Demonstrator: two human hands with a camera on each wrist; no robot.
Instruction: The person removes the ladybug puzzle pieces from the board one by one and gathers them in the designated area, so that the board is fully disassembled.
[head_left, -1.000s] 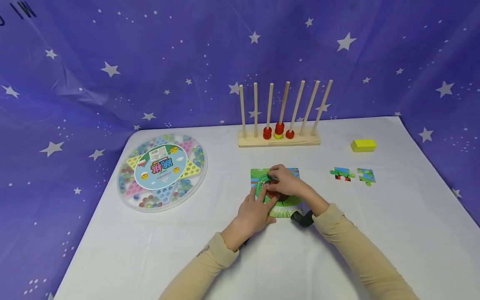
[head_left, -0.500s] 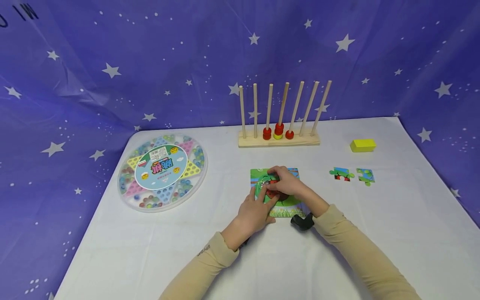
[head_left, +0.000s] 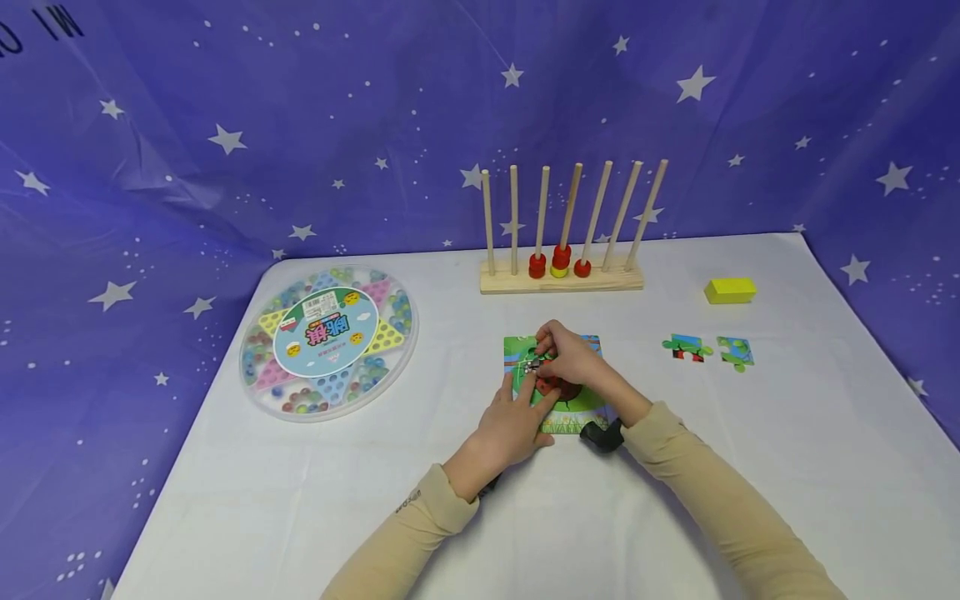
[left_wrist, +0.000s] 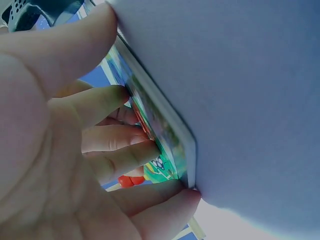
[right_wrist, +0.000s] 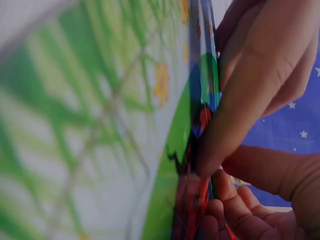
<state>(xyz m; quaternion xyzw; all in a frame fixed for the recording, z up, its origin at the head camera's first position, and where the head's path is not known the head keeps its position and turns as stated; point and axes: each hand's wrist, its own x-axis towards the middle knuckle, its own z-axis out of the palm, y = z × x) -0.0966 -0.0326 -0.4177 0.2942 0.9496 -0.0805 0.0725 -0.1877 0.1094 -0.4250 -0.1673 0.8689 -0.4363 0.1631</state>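
Observation:
A ladybug jigsaw puzzle [head_left: 573, 421] with a green, grassy picture lies flat on the table, partly covered by both hands. My left hand [head_left: 510, 425] spreads over its lower left part, straight fingertips resting on the picture. In the left wrist view those fingers [left_wrist: 107, 105] meet the puzzle's surface and edge. My right hand [head_left: 573, 358] is above the puzzle's upper middle, thumb and curled fingers together. It seems to pinch a puzzle piece [right_wrist: 241, 181], which is almost wholly hidden. Two loose puzzle pieces [head_left: 686, 347] lie to the right.
A wooden bead rack [head_left: 562, 282] with several pegs and red and yellow rings stands behind the puzzle. To the left lies a round Chinese checkers box [head_left: 326, 333] with marbles. A yellow block [head_left: 730, 291] sits at the back right, before a starry purple cloth [head_left: 420, 108].
My right hand has lifted and shifted slightly, its fingers curling more, so more of the ladybug's head shows. The left hand stays in place on the puzzle.

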